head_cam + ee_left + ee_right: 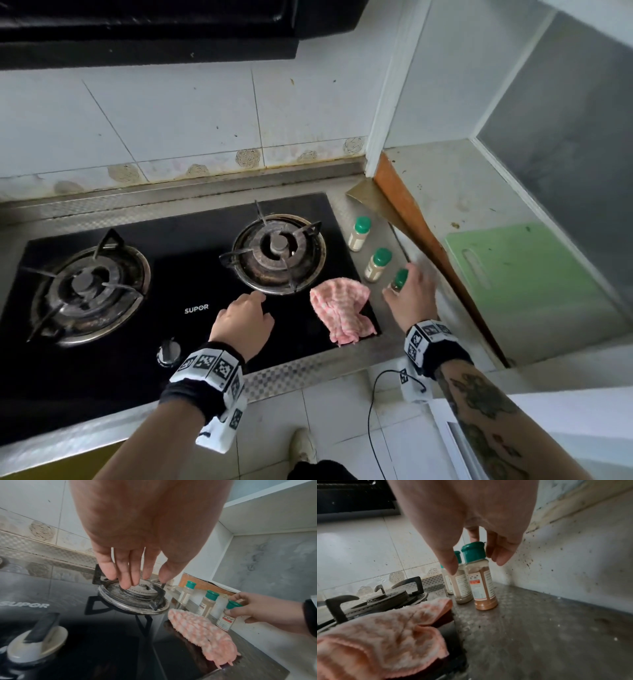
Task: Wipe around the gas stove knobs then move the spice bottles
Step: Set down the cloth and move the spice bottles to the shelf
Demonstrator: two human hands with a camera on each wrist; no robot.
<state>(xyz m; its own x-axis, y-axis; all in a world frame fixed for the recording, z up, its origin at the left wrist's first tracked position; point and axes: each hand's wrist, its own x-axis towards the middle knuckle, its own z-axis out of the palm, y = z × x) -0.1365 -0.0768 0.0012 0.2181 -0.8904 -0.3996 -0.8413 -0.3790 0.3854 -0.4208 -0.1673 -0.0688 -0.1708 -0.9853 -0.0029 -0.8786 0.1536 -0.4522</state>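
Note:
Three green-capped spice bottles stand in a row on the steel counter right of the black gas stove [191, 270]: far [359, 234], middle [376, 265], nearest [399, 281] [483, 582]. My right hand [407, 294] is over the nearest bottle; the thumb [450, 561] and fingers [501, 553] bracket its cap with small gaps, and the bottle still stands on the counter. My left hand [246, 318] hovers over the stove glass in front of the right burner [279, 253], its fingers [126, 574] straight and empty. A pink cloth [340, 310] lies crumpled on the stove's right front corner. One knob [168, 352] shows left of my left wrist.
The left burner [85, 284] is at the stove's left. A green cutting board [520, 270] lies on the raised ledge to the right, behind an orange edge strip. A stained wall [573, 561] stands close behind the bottles. A black range hood [137, 27] hangs above.

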